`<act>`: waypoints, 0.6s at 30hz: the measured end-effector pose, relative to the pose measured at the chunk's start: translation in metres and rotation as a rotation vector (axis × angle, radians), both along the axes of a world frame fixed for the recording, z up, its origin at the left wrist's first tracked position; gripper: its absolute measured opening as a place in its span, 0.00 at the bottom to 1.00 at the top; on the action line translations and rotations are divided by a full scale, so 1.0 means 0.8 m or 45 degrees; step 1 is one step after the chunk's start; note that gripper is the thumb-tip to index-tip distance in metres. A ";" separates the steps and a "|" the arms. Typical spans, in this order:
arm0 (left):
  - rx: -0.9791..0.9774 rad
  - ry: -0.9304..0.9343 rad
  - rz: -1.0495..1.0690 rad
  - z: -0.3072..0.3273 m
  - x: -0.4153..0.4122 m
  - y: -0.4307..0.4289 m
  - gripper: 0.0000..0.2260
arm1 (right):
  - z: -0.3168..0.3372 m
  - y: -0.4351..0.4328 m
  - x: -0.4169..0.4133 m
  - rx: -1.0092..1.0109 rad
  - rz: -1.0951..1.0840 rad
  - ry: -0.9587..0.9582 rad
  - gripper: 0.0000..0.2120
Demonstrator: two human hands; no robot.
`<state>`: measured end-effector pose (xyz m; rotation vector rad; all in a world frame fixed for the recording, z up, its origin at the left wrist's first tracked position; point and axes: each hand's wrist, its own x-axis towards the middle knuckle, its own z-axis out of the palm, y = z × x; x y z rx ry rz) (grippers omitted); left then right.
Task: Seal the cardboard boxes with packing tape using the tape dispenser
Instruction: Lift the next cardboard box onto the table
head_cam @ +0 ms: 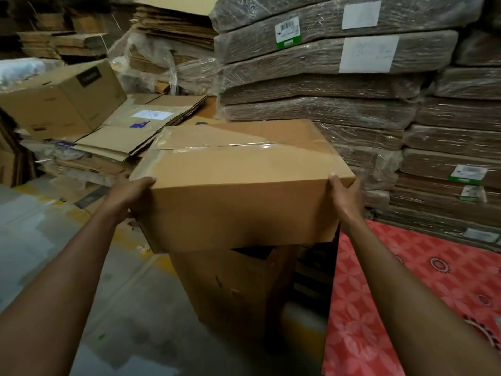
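A brown cardboard box (pixel 238 185) is held up in front of me, tilted, with clear tape running along its top seam and down its left end. My left hand (pixel 130 194) grips its near left corner, thumb on top. On the near right corner my right hand (pixel 345 196) grips the box the same way, thumb up on the top edge. Directly below stands a second cardboard box (pixel 233 289), its top partly open. No tape dispenser is in view.
Shrink-wrapped stacks of flat cardboard (pixel 339 85) rise behind and to the right. Loose flattened cartons (pixel 130 131) and an upright box (pixel 62 101) lie at the left. A red patterned mat (pixel 406 294) covers the floor on the right; grey concrete floor (pixel 40 240) is at the left.
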<state>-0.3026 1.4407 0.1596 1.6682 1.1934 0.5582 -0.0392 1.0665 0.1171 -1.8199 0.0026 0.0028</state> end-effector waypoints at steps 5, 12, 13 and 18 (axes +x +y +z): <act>0.707 0.300 0.088 0.011 0.021 -0.065 0.32 | 0.009 -0.031 -0.012 -0.016 -0.007 -0.053 0.21; 0.594 -0.266 -0.565 0.016 0.127 -0.327 0.11 | 0.021 -0.150 -0.022 0.237 -0.022 -0.143 0.11; 0.510 -0.301 -0.678 0.010 0.142 -0.378 0.10 | 0.022 -0.178 -0.019 0.255 -0.026 -0.148 0.10; 0.173 -0.423 -1.008 -0.030 0.218 -0.610 0.02 | 0.008 -0.372 -0.012 0.271 -0.114 -0.147 0.04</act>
